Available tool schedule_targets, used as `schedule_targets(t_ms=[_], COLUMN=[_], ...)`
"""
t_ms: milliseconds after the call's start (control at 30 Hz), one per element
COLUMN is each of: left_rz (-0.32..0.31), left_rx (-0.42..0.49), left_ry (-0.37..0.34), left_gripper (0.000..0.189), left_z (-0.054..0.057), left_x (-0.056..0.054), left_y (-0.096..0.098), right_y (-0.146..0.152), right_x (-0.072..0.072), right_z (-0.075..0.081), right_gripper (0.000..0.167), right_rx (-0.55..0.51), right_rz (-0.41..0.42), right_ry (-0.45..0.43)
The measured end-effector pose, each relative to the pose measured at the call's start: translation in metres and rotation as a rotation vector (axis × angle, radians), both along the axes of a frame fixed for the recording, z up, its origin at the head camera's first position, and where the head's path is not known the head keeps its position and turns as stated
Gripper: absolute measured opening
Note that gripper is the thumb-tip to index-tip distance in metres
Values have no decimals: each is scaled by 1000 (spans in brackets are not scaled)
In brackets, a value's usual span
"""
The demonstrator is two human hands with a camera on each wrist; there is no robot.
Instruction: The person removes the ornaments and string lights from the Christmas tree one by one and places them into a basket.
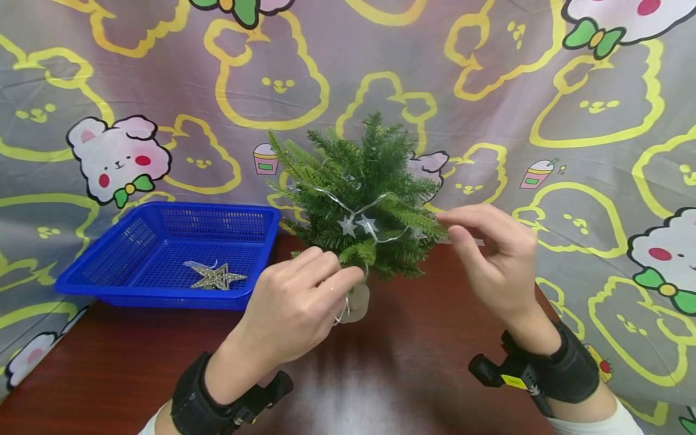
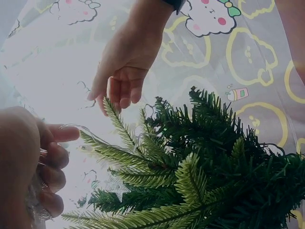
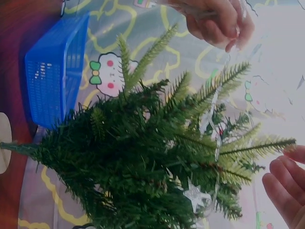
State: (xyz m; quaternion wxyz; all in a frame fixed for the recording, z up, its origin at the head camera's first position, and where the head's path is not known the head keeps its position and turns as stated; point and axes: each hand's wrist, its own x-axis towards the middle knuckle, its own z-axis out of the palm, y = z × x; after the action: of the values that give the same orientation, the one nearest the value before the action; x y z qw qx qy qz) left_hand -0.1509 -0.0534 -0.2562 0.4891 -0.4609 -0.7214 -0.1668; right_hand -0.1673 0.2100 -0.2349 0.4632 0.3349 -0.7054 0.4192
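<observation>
A small artificial Christmas tree (image 1: 375, 181) with green branches stands on the table, its pale round base (image 1: 356, 304) partly hidden. A clear string of lights (image 1: 388, 238) with star-shaped pieces (image 1: 348, 226) runs across its front branches. My left hand (image 1: 299, 296), at the tree's lower left, holds a bundle of this string in curled fingers. In the left wrist view, the string (image 2: 88, 131) stretches from that hand to the branches. My right hand (image 1: 497, 260) is at the tree's right side, its loosely bent fingers (image 3: 281, 179) by a branch tip, thumb and forefinger apart.
A blue plastic basket (image 1: 168, 296) stands left of the tree. Inside it lies a glittery gold star (image 1: 219, 277) with a ribbon. The brown table (image 1: 424, 338) meets a curtain (image 1: 484, 121) with cartoon prints close behind the tree.
</observation>
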Motion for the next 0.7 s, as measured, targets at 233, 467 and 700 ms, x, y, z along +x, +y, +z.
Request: schedule_targets(t_ms=[233,467,700], left_rz=[1,4,31], left_rx=[7,28,47], left_ry=[-34,-109,-98], left_gripper=[28,16,34], left_z=[-2,-3,-5], left_x=[-1,-1,-2], left_y=[2,1,4], right_y=[11,26,42], right_x=[-1,-8,-20], right_z=[1,-8,-27], right_gripper=[21,16,24], right_rx=[-35,8,144], right_rz=[-36,-175,-304], right_ry=[-48,-142,-294])
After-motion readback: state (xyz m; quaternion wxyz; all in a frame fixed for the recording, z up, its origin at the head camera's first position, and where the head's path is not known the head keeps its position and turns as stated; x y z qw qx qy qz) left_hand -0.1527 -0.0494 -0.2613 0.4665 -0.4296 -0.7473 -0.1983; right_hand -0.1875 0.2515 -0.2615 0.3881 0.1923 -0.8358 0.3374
